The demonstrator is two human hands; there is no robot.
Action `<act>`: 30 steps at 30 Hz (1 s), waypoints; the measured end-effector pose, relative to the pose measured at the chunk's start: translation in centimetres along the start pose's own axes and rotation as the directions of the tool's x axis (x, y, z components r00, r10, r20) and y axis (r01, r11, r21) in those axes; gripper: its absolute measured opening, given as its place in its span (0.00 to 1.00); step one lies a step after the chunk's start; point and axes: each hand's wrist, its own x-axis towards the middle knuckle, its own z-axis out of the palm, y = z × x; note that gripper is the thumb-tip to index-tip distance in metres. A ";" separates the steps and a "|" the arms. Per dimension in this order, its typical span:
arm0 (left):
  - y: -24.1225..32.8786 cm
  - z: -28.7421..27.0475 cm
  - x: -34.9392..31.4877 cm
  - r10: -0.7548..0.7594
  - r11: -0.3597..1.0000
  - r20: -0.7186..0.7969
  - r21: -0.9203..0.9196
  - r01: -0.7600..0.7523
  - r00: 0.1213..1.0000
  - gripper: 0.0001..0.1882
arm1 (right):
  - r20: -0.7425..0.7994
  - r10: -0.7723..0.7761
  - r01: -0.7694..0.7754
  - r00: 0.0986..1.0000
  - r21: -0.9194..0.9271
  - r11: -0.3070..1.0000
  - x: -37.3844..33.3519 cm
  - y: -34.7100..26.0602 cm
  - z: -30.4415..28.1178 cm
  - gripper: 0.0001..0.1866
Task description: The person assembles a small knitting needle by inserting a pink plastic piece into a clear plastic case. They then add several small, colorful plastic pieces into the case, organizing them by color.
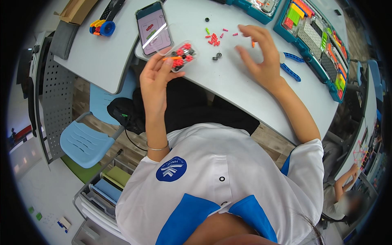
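Note:
My left hand [156, 75] is closed on a small clear plastic box [192, 49] with its lid up, held over the table's near edge. Inside lie red gears [178, 62] and dark small parts; an orange piece [171, 58] shows by my fingertips. My right hand [263, 57] hovers over the table, fingers apart, nothing visible in it. Close to its fingers is an orange peg [253, 43]. Between the hands lie a pile of red-orange pegs [213, 39], a few pink pegs [235, 34], a green peg [207, 30] and small grey round pieces [216, 57].
A phone [154, 28] with a lit screen lies beyond my left hand. Blue-handled pliers [292, 65] rest right of my right hand, beside a teal case [314, 45] of building parts. A wheeled model [105, 26] stands far left. Blue chair [87, 143] at left; another person [341, 200] at far right.

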 end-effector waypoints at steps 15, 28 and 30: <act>-0.4 -0.8 0.0 -0.039 0.999 -0.009 -0.023 0.038 0.999 0.19 | 0.135 -0.016 0.075 0.991 -0.449 0.891 0.3 2.8 0.8 0.07; -0.6 1.4 -1.2 -0.173 0.980 0.246 -0.054 0.192 0.954 0.21 | 0.075 -0.226 0.231 0.971 -0.065 0.971 -0.4 -3.3 2.4 0.12; -0.7 1.3 -1.1 -0.178 0.981 0.232 -0.041 0.192 0.956 0.21 | 0.074 -0.199 0.205 0.977 -0.093 0.974 -0.3 -2.7 2.0 0.12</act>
